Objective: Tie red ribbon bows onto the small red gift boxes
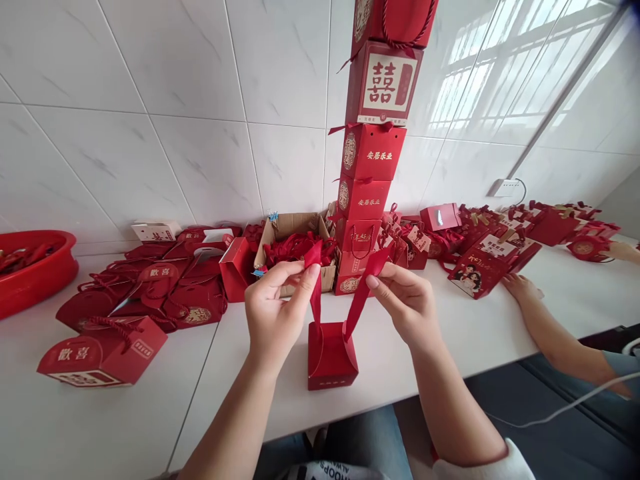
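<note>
Head view shows your left hand (280,300) pinching one end of the red ribbon (357,300) between thumb and forefinger, and your right hand (407,300) pinching the other end; the ribbon rises from the small red box (333,360), which stands upright on the white table (240,400), between your forearms and in front of the tall box stack (367,193)

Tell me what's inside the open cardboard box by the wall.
The cardboard box holds a tangled heap of red strips, apparently ribbon. Whatever lies beneath that heap, including the box's bottom, is covered, and the left hand blocks part of its front.
</note>
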A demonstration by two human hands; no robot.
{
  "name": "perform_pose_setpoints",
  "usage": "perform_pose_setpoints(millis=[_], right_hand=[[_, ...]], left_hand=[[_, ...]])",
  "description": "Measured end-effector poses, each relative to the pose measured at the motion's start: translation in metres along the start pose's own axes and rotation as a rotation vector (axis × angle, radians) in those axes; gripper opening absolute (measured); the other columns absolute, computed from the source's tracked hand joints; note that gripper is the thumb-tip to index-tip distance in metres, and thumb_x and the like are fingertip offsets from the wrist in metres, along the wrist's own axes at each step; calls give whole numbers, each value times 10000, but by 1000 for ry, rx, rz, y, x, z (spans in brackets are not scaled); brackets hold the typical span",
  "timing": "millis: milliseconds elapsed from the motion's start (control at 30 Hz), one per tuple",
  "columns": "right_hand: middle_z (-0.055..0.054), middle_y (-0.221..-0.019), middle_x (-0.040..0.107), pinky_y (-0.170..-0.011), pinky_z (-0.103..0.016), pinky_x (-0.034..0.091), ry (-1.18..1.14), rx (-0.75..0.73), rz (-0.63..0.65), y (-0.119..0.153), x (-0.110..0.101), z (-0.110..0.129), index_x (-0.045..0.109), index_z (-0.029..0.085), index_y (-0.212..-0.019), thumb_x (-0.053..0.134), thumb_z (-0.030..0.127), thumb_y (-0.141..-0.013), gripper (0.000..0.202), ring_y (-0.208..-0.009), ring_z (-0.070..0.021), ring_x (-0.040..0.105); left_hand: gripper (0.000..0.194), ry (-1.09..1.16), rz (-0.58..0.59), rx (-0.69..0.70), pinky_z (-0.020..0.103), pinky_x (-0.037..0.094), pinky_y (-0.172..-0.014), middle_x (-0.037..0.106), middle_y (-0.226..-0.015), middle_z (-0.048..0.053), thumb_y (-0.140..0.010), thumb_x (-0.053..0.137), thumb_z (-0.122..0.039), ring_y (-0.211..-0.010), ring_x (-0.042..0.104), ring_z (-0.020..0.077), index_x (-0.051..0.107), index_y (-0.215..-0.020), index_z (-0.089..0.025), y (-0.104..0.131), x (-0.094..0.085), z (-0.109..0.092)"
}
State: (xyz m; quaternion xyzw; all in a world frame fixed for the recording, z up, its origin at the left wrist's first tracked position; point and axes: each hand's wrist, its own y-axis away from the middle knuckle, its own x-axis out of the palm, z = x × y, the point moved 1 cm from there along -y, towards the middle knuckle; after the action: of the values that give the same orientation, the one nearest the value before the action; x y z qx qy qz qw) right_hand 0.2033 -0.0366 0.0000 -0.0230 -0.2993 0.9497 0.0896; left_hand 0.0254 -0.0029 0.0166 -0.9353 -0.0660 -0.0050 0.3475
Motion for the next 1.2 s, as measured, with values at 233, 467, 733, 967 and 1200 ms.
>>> perform_pose_setpoints(millis=[233, 467, 733, 967, 1200], right_hand=[[-21, -824, 640, -648, -260, 471, 24, -56, 37, -6, -1, 7, 698, 230, -875, 629, 246, -863, 72, -755, -143, 563], [-4, -795, 677, -647, -231, 491, -57, -18, 15, -8, 1, 5, 704, 229, -856, 651, 222, -847, 54, -729, -125, 602], [6, -826, 716, -714, -208, 537, -193, 89, 68, -10, 8, 5, 714, 240, -881, 652, 216, -851, 73, -766, -115, 662], [-27, -849, 727, -744, -251, 549, -176, 106, 84, -11, 8, 5, 718, 218, -919, 654, 250, -849, 100, -804, -149, 678], [-38, -797, 701, -631, -252, 532, -112, 123, 135, -18, 14, 9, 712, 185, -908, 630, 292, -853, 146, -699, -140, 636]], left_hand=[[108, 36, -28, -16, 223, 579, -680, 749, -774, 10, -742, 750, -261, -721, 704, 150, 741, -817, -184, -6, 4, 2], [102, 38, 34, -22, 215, 596, -673, 761, -794, 3, -739, 759, -242, -721, 717, 148, 749, -833, -206, -6, 3, 1], [99, 22, 120, -54, 217, 589, -741, 764, -838, -12, -778, 721, -248, -790, 714, 146, 762, -868, -250, -8, 5, 4], [137, 51, 143, -119, 189, 573, -679, 747, -782, -19, -752, 747, -277, -717, 695, 121, 745, -886, -248, -7, 7, 6], [375, -22, 346, -153, 226, 567, -692, 719, -688, -9, -743, 755, -318, -694, 696, 150, 670, -1100, -237, -15, 7, -9]])
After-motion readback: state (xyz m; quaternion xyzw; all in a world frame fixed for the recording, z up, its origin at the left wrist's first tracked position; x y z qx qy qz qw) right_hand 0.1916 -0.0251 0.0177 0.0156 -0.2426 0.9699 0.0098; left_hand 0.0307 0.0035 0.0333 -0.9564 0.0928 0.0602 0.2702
